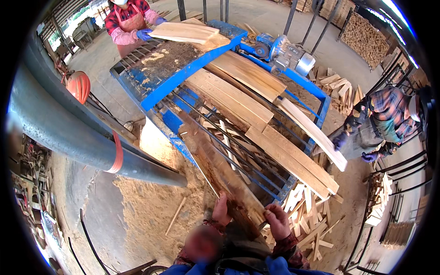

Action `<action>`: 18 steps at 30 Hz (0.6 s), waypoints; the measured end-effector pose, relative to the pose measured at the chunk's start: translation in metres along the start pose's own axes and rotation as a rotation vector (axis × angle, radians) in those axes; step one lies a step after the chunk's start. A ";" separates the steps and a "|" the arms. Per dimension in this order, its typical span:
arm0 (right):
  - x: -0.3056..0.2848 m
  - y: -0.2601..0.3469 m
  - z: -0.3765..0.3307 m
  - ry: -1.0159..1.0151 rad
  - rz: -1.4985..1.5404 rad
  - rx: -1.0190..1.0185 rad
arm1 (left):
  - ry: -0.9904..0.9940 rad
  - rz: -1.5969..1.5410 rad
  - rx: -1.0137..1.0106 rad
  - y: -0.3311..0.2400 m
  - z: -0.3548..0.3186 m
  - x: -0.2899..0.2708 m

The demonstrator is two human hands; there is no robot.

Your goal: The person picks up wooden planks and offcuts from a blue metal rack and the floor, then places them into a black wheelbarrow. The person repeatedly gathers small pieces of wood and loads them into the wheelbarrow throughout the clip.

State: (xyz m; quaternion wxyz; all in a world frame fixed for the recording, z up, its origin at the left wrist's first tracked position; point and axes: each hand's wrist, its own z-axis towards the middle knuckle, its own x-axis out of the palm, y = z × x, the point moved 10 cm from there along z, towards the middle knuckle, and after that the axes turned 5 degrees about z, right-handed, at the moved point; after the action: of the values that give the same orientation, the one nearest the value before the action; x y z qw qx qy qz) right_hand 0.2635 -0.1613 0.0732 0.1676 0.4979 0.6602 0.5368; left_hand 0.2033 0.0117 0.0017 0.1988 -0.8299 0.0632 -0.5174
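Note:
A long dark slab of wood with a rough bark edge (215, 160) lies lengthwise on the metal bars of the blue saw machine (160, 89), its near end pointing at me. My left hand (221, 208) grips the slab's left edge near that end. My right hand (278, 221) holds the end's right side. Pale sawn planks (256, 114) lie on the bars just to the right of the slab.
A person in a pink apron and blue gloves (130, 23) holds planks at the machine's far end. Another person in plaid (380, 121) at the right grips a pale plank (316, 133). A sawdust heap (151, 201), a grey pipe (68, 133) and piled offcuts (307, 211) surround me.

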 end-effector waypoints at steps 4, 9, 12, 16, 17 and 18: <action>0.020 -0.010 -0.015 0.149 -0.197 0.047 | -0.198 -0.034 0.006 0.007 -0.019 -0.034; 0.025 -0.017 -0.021 0.315 -0.438 -0.024 | -0.099 -0.012 0.001 0.005 -0.021 -0.024; 0.031 -0.022 -0.020 0.384 -0.591 0.016 | -0.138 -0.076 -0.003 0.000 -0.021 -0.014; 0.044 -0.014 -0.016 0.485 -0.724 -0.124 | -0.215 0.022 0.004 -0.002 -0.025 -0.032; 0.044 -0.014 -0.015 0.475 -0.726 -0.106 | -0.234 0.019 -0.003 0.000 -0.025 -0.034; 0.046 -0.014 -0.014 0.471 -0.729 -0.094 | -0.252 0.016 -0.001 -0.002 -0.024 -0.034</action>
State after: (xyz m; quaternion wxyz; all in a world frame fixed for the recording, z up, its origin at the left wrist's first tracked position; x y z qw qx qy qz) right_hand 0.2260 -0.1291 0.0803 0.2135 0.0880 0.7880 0.5707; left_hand 0.1663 0.0176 -0.0163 0.2090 -0.8879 0.0449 -0.4075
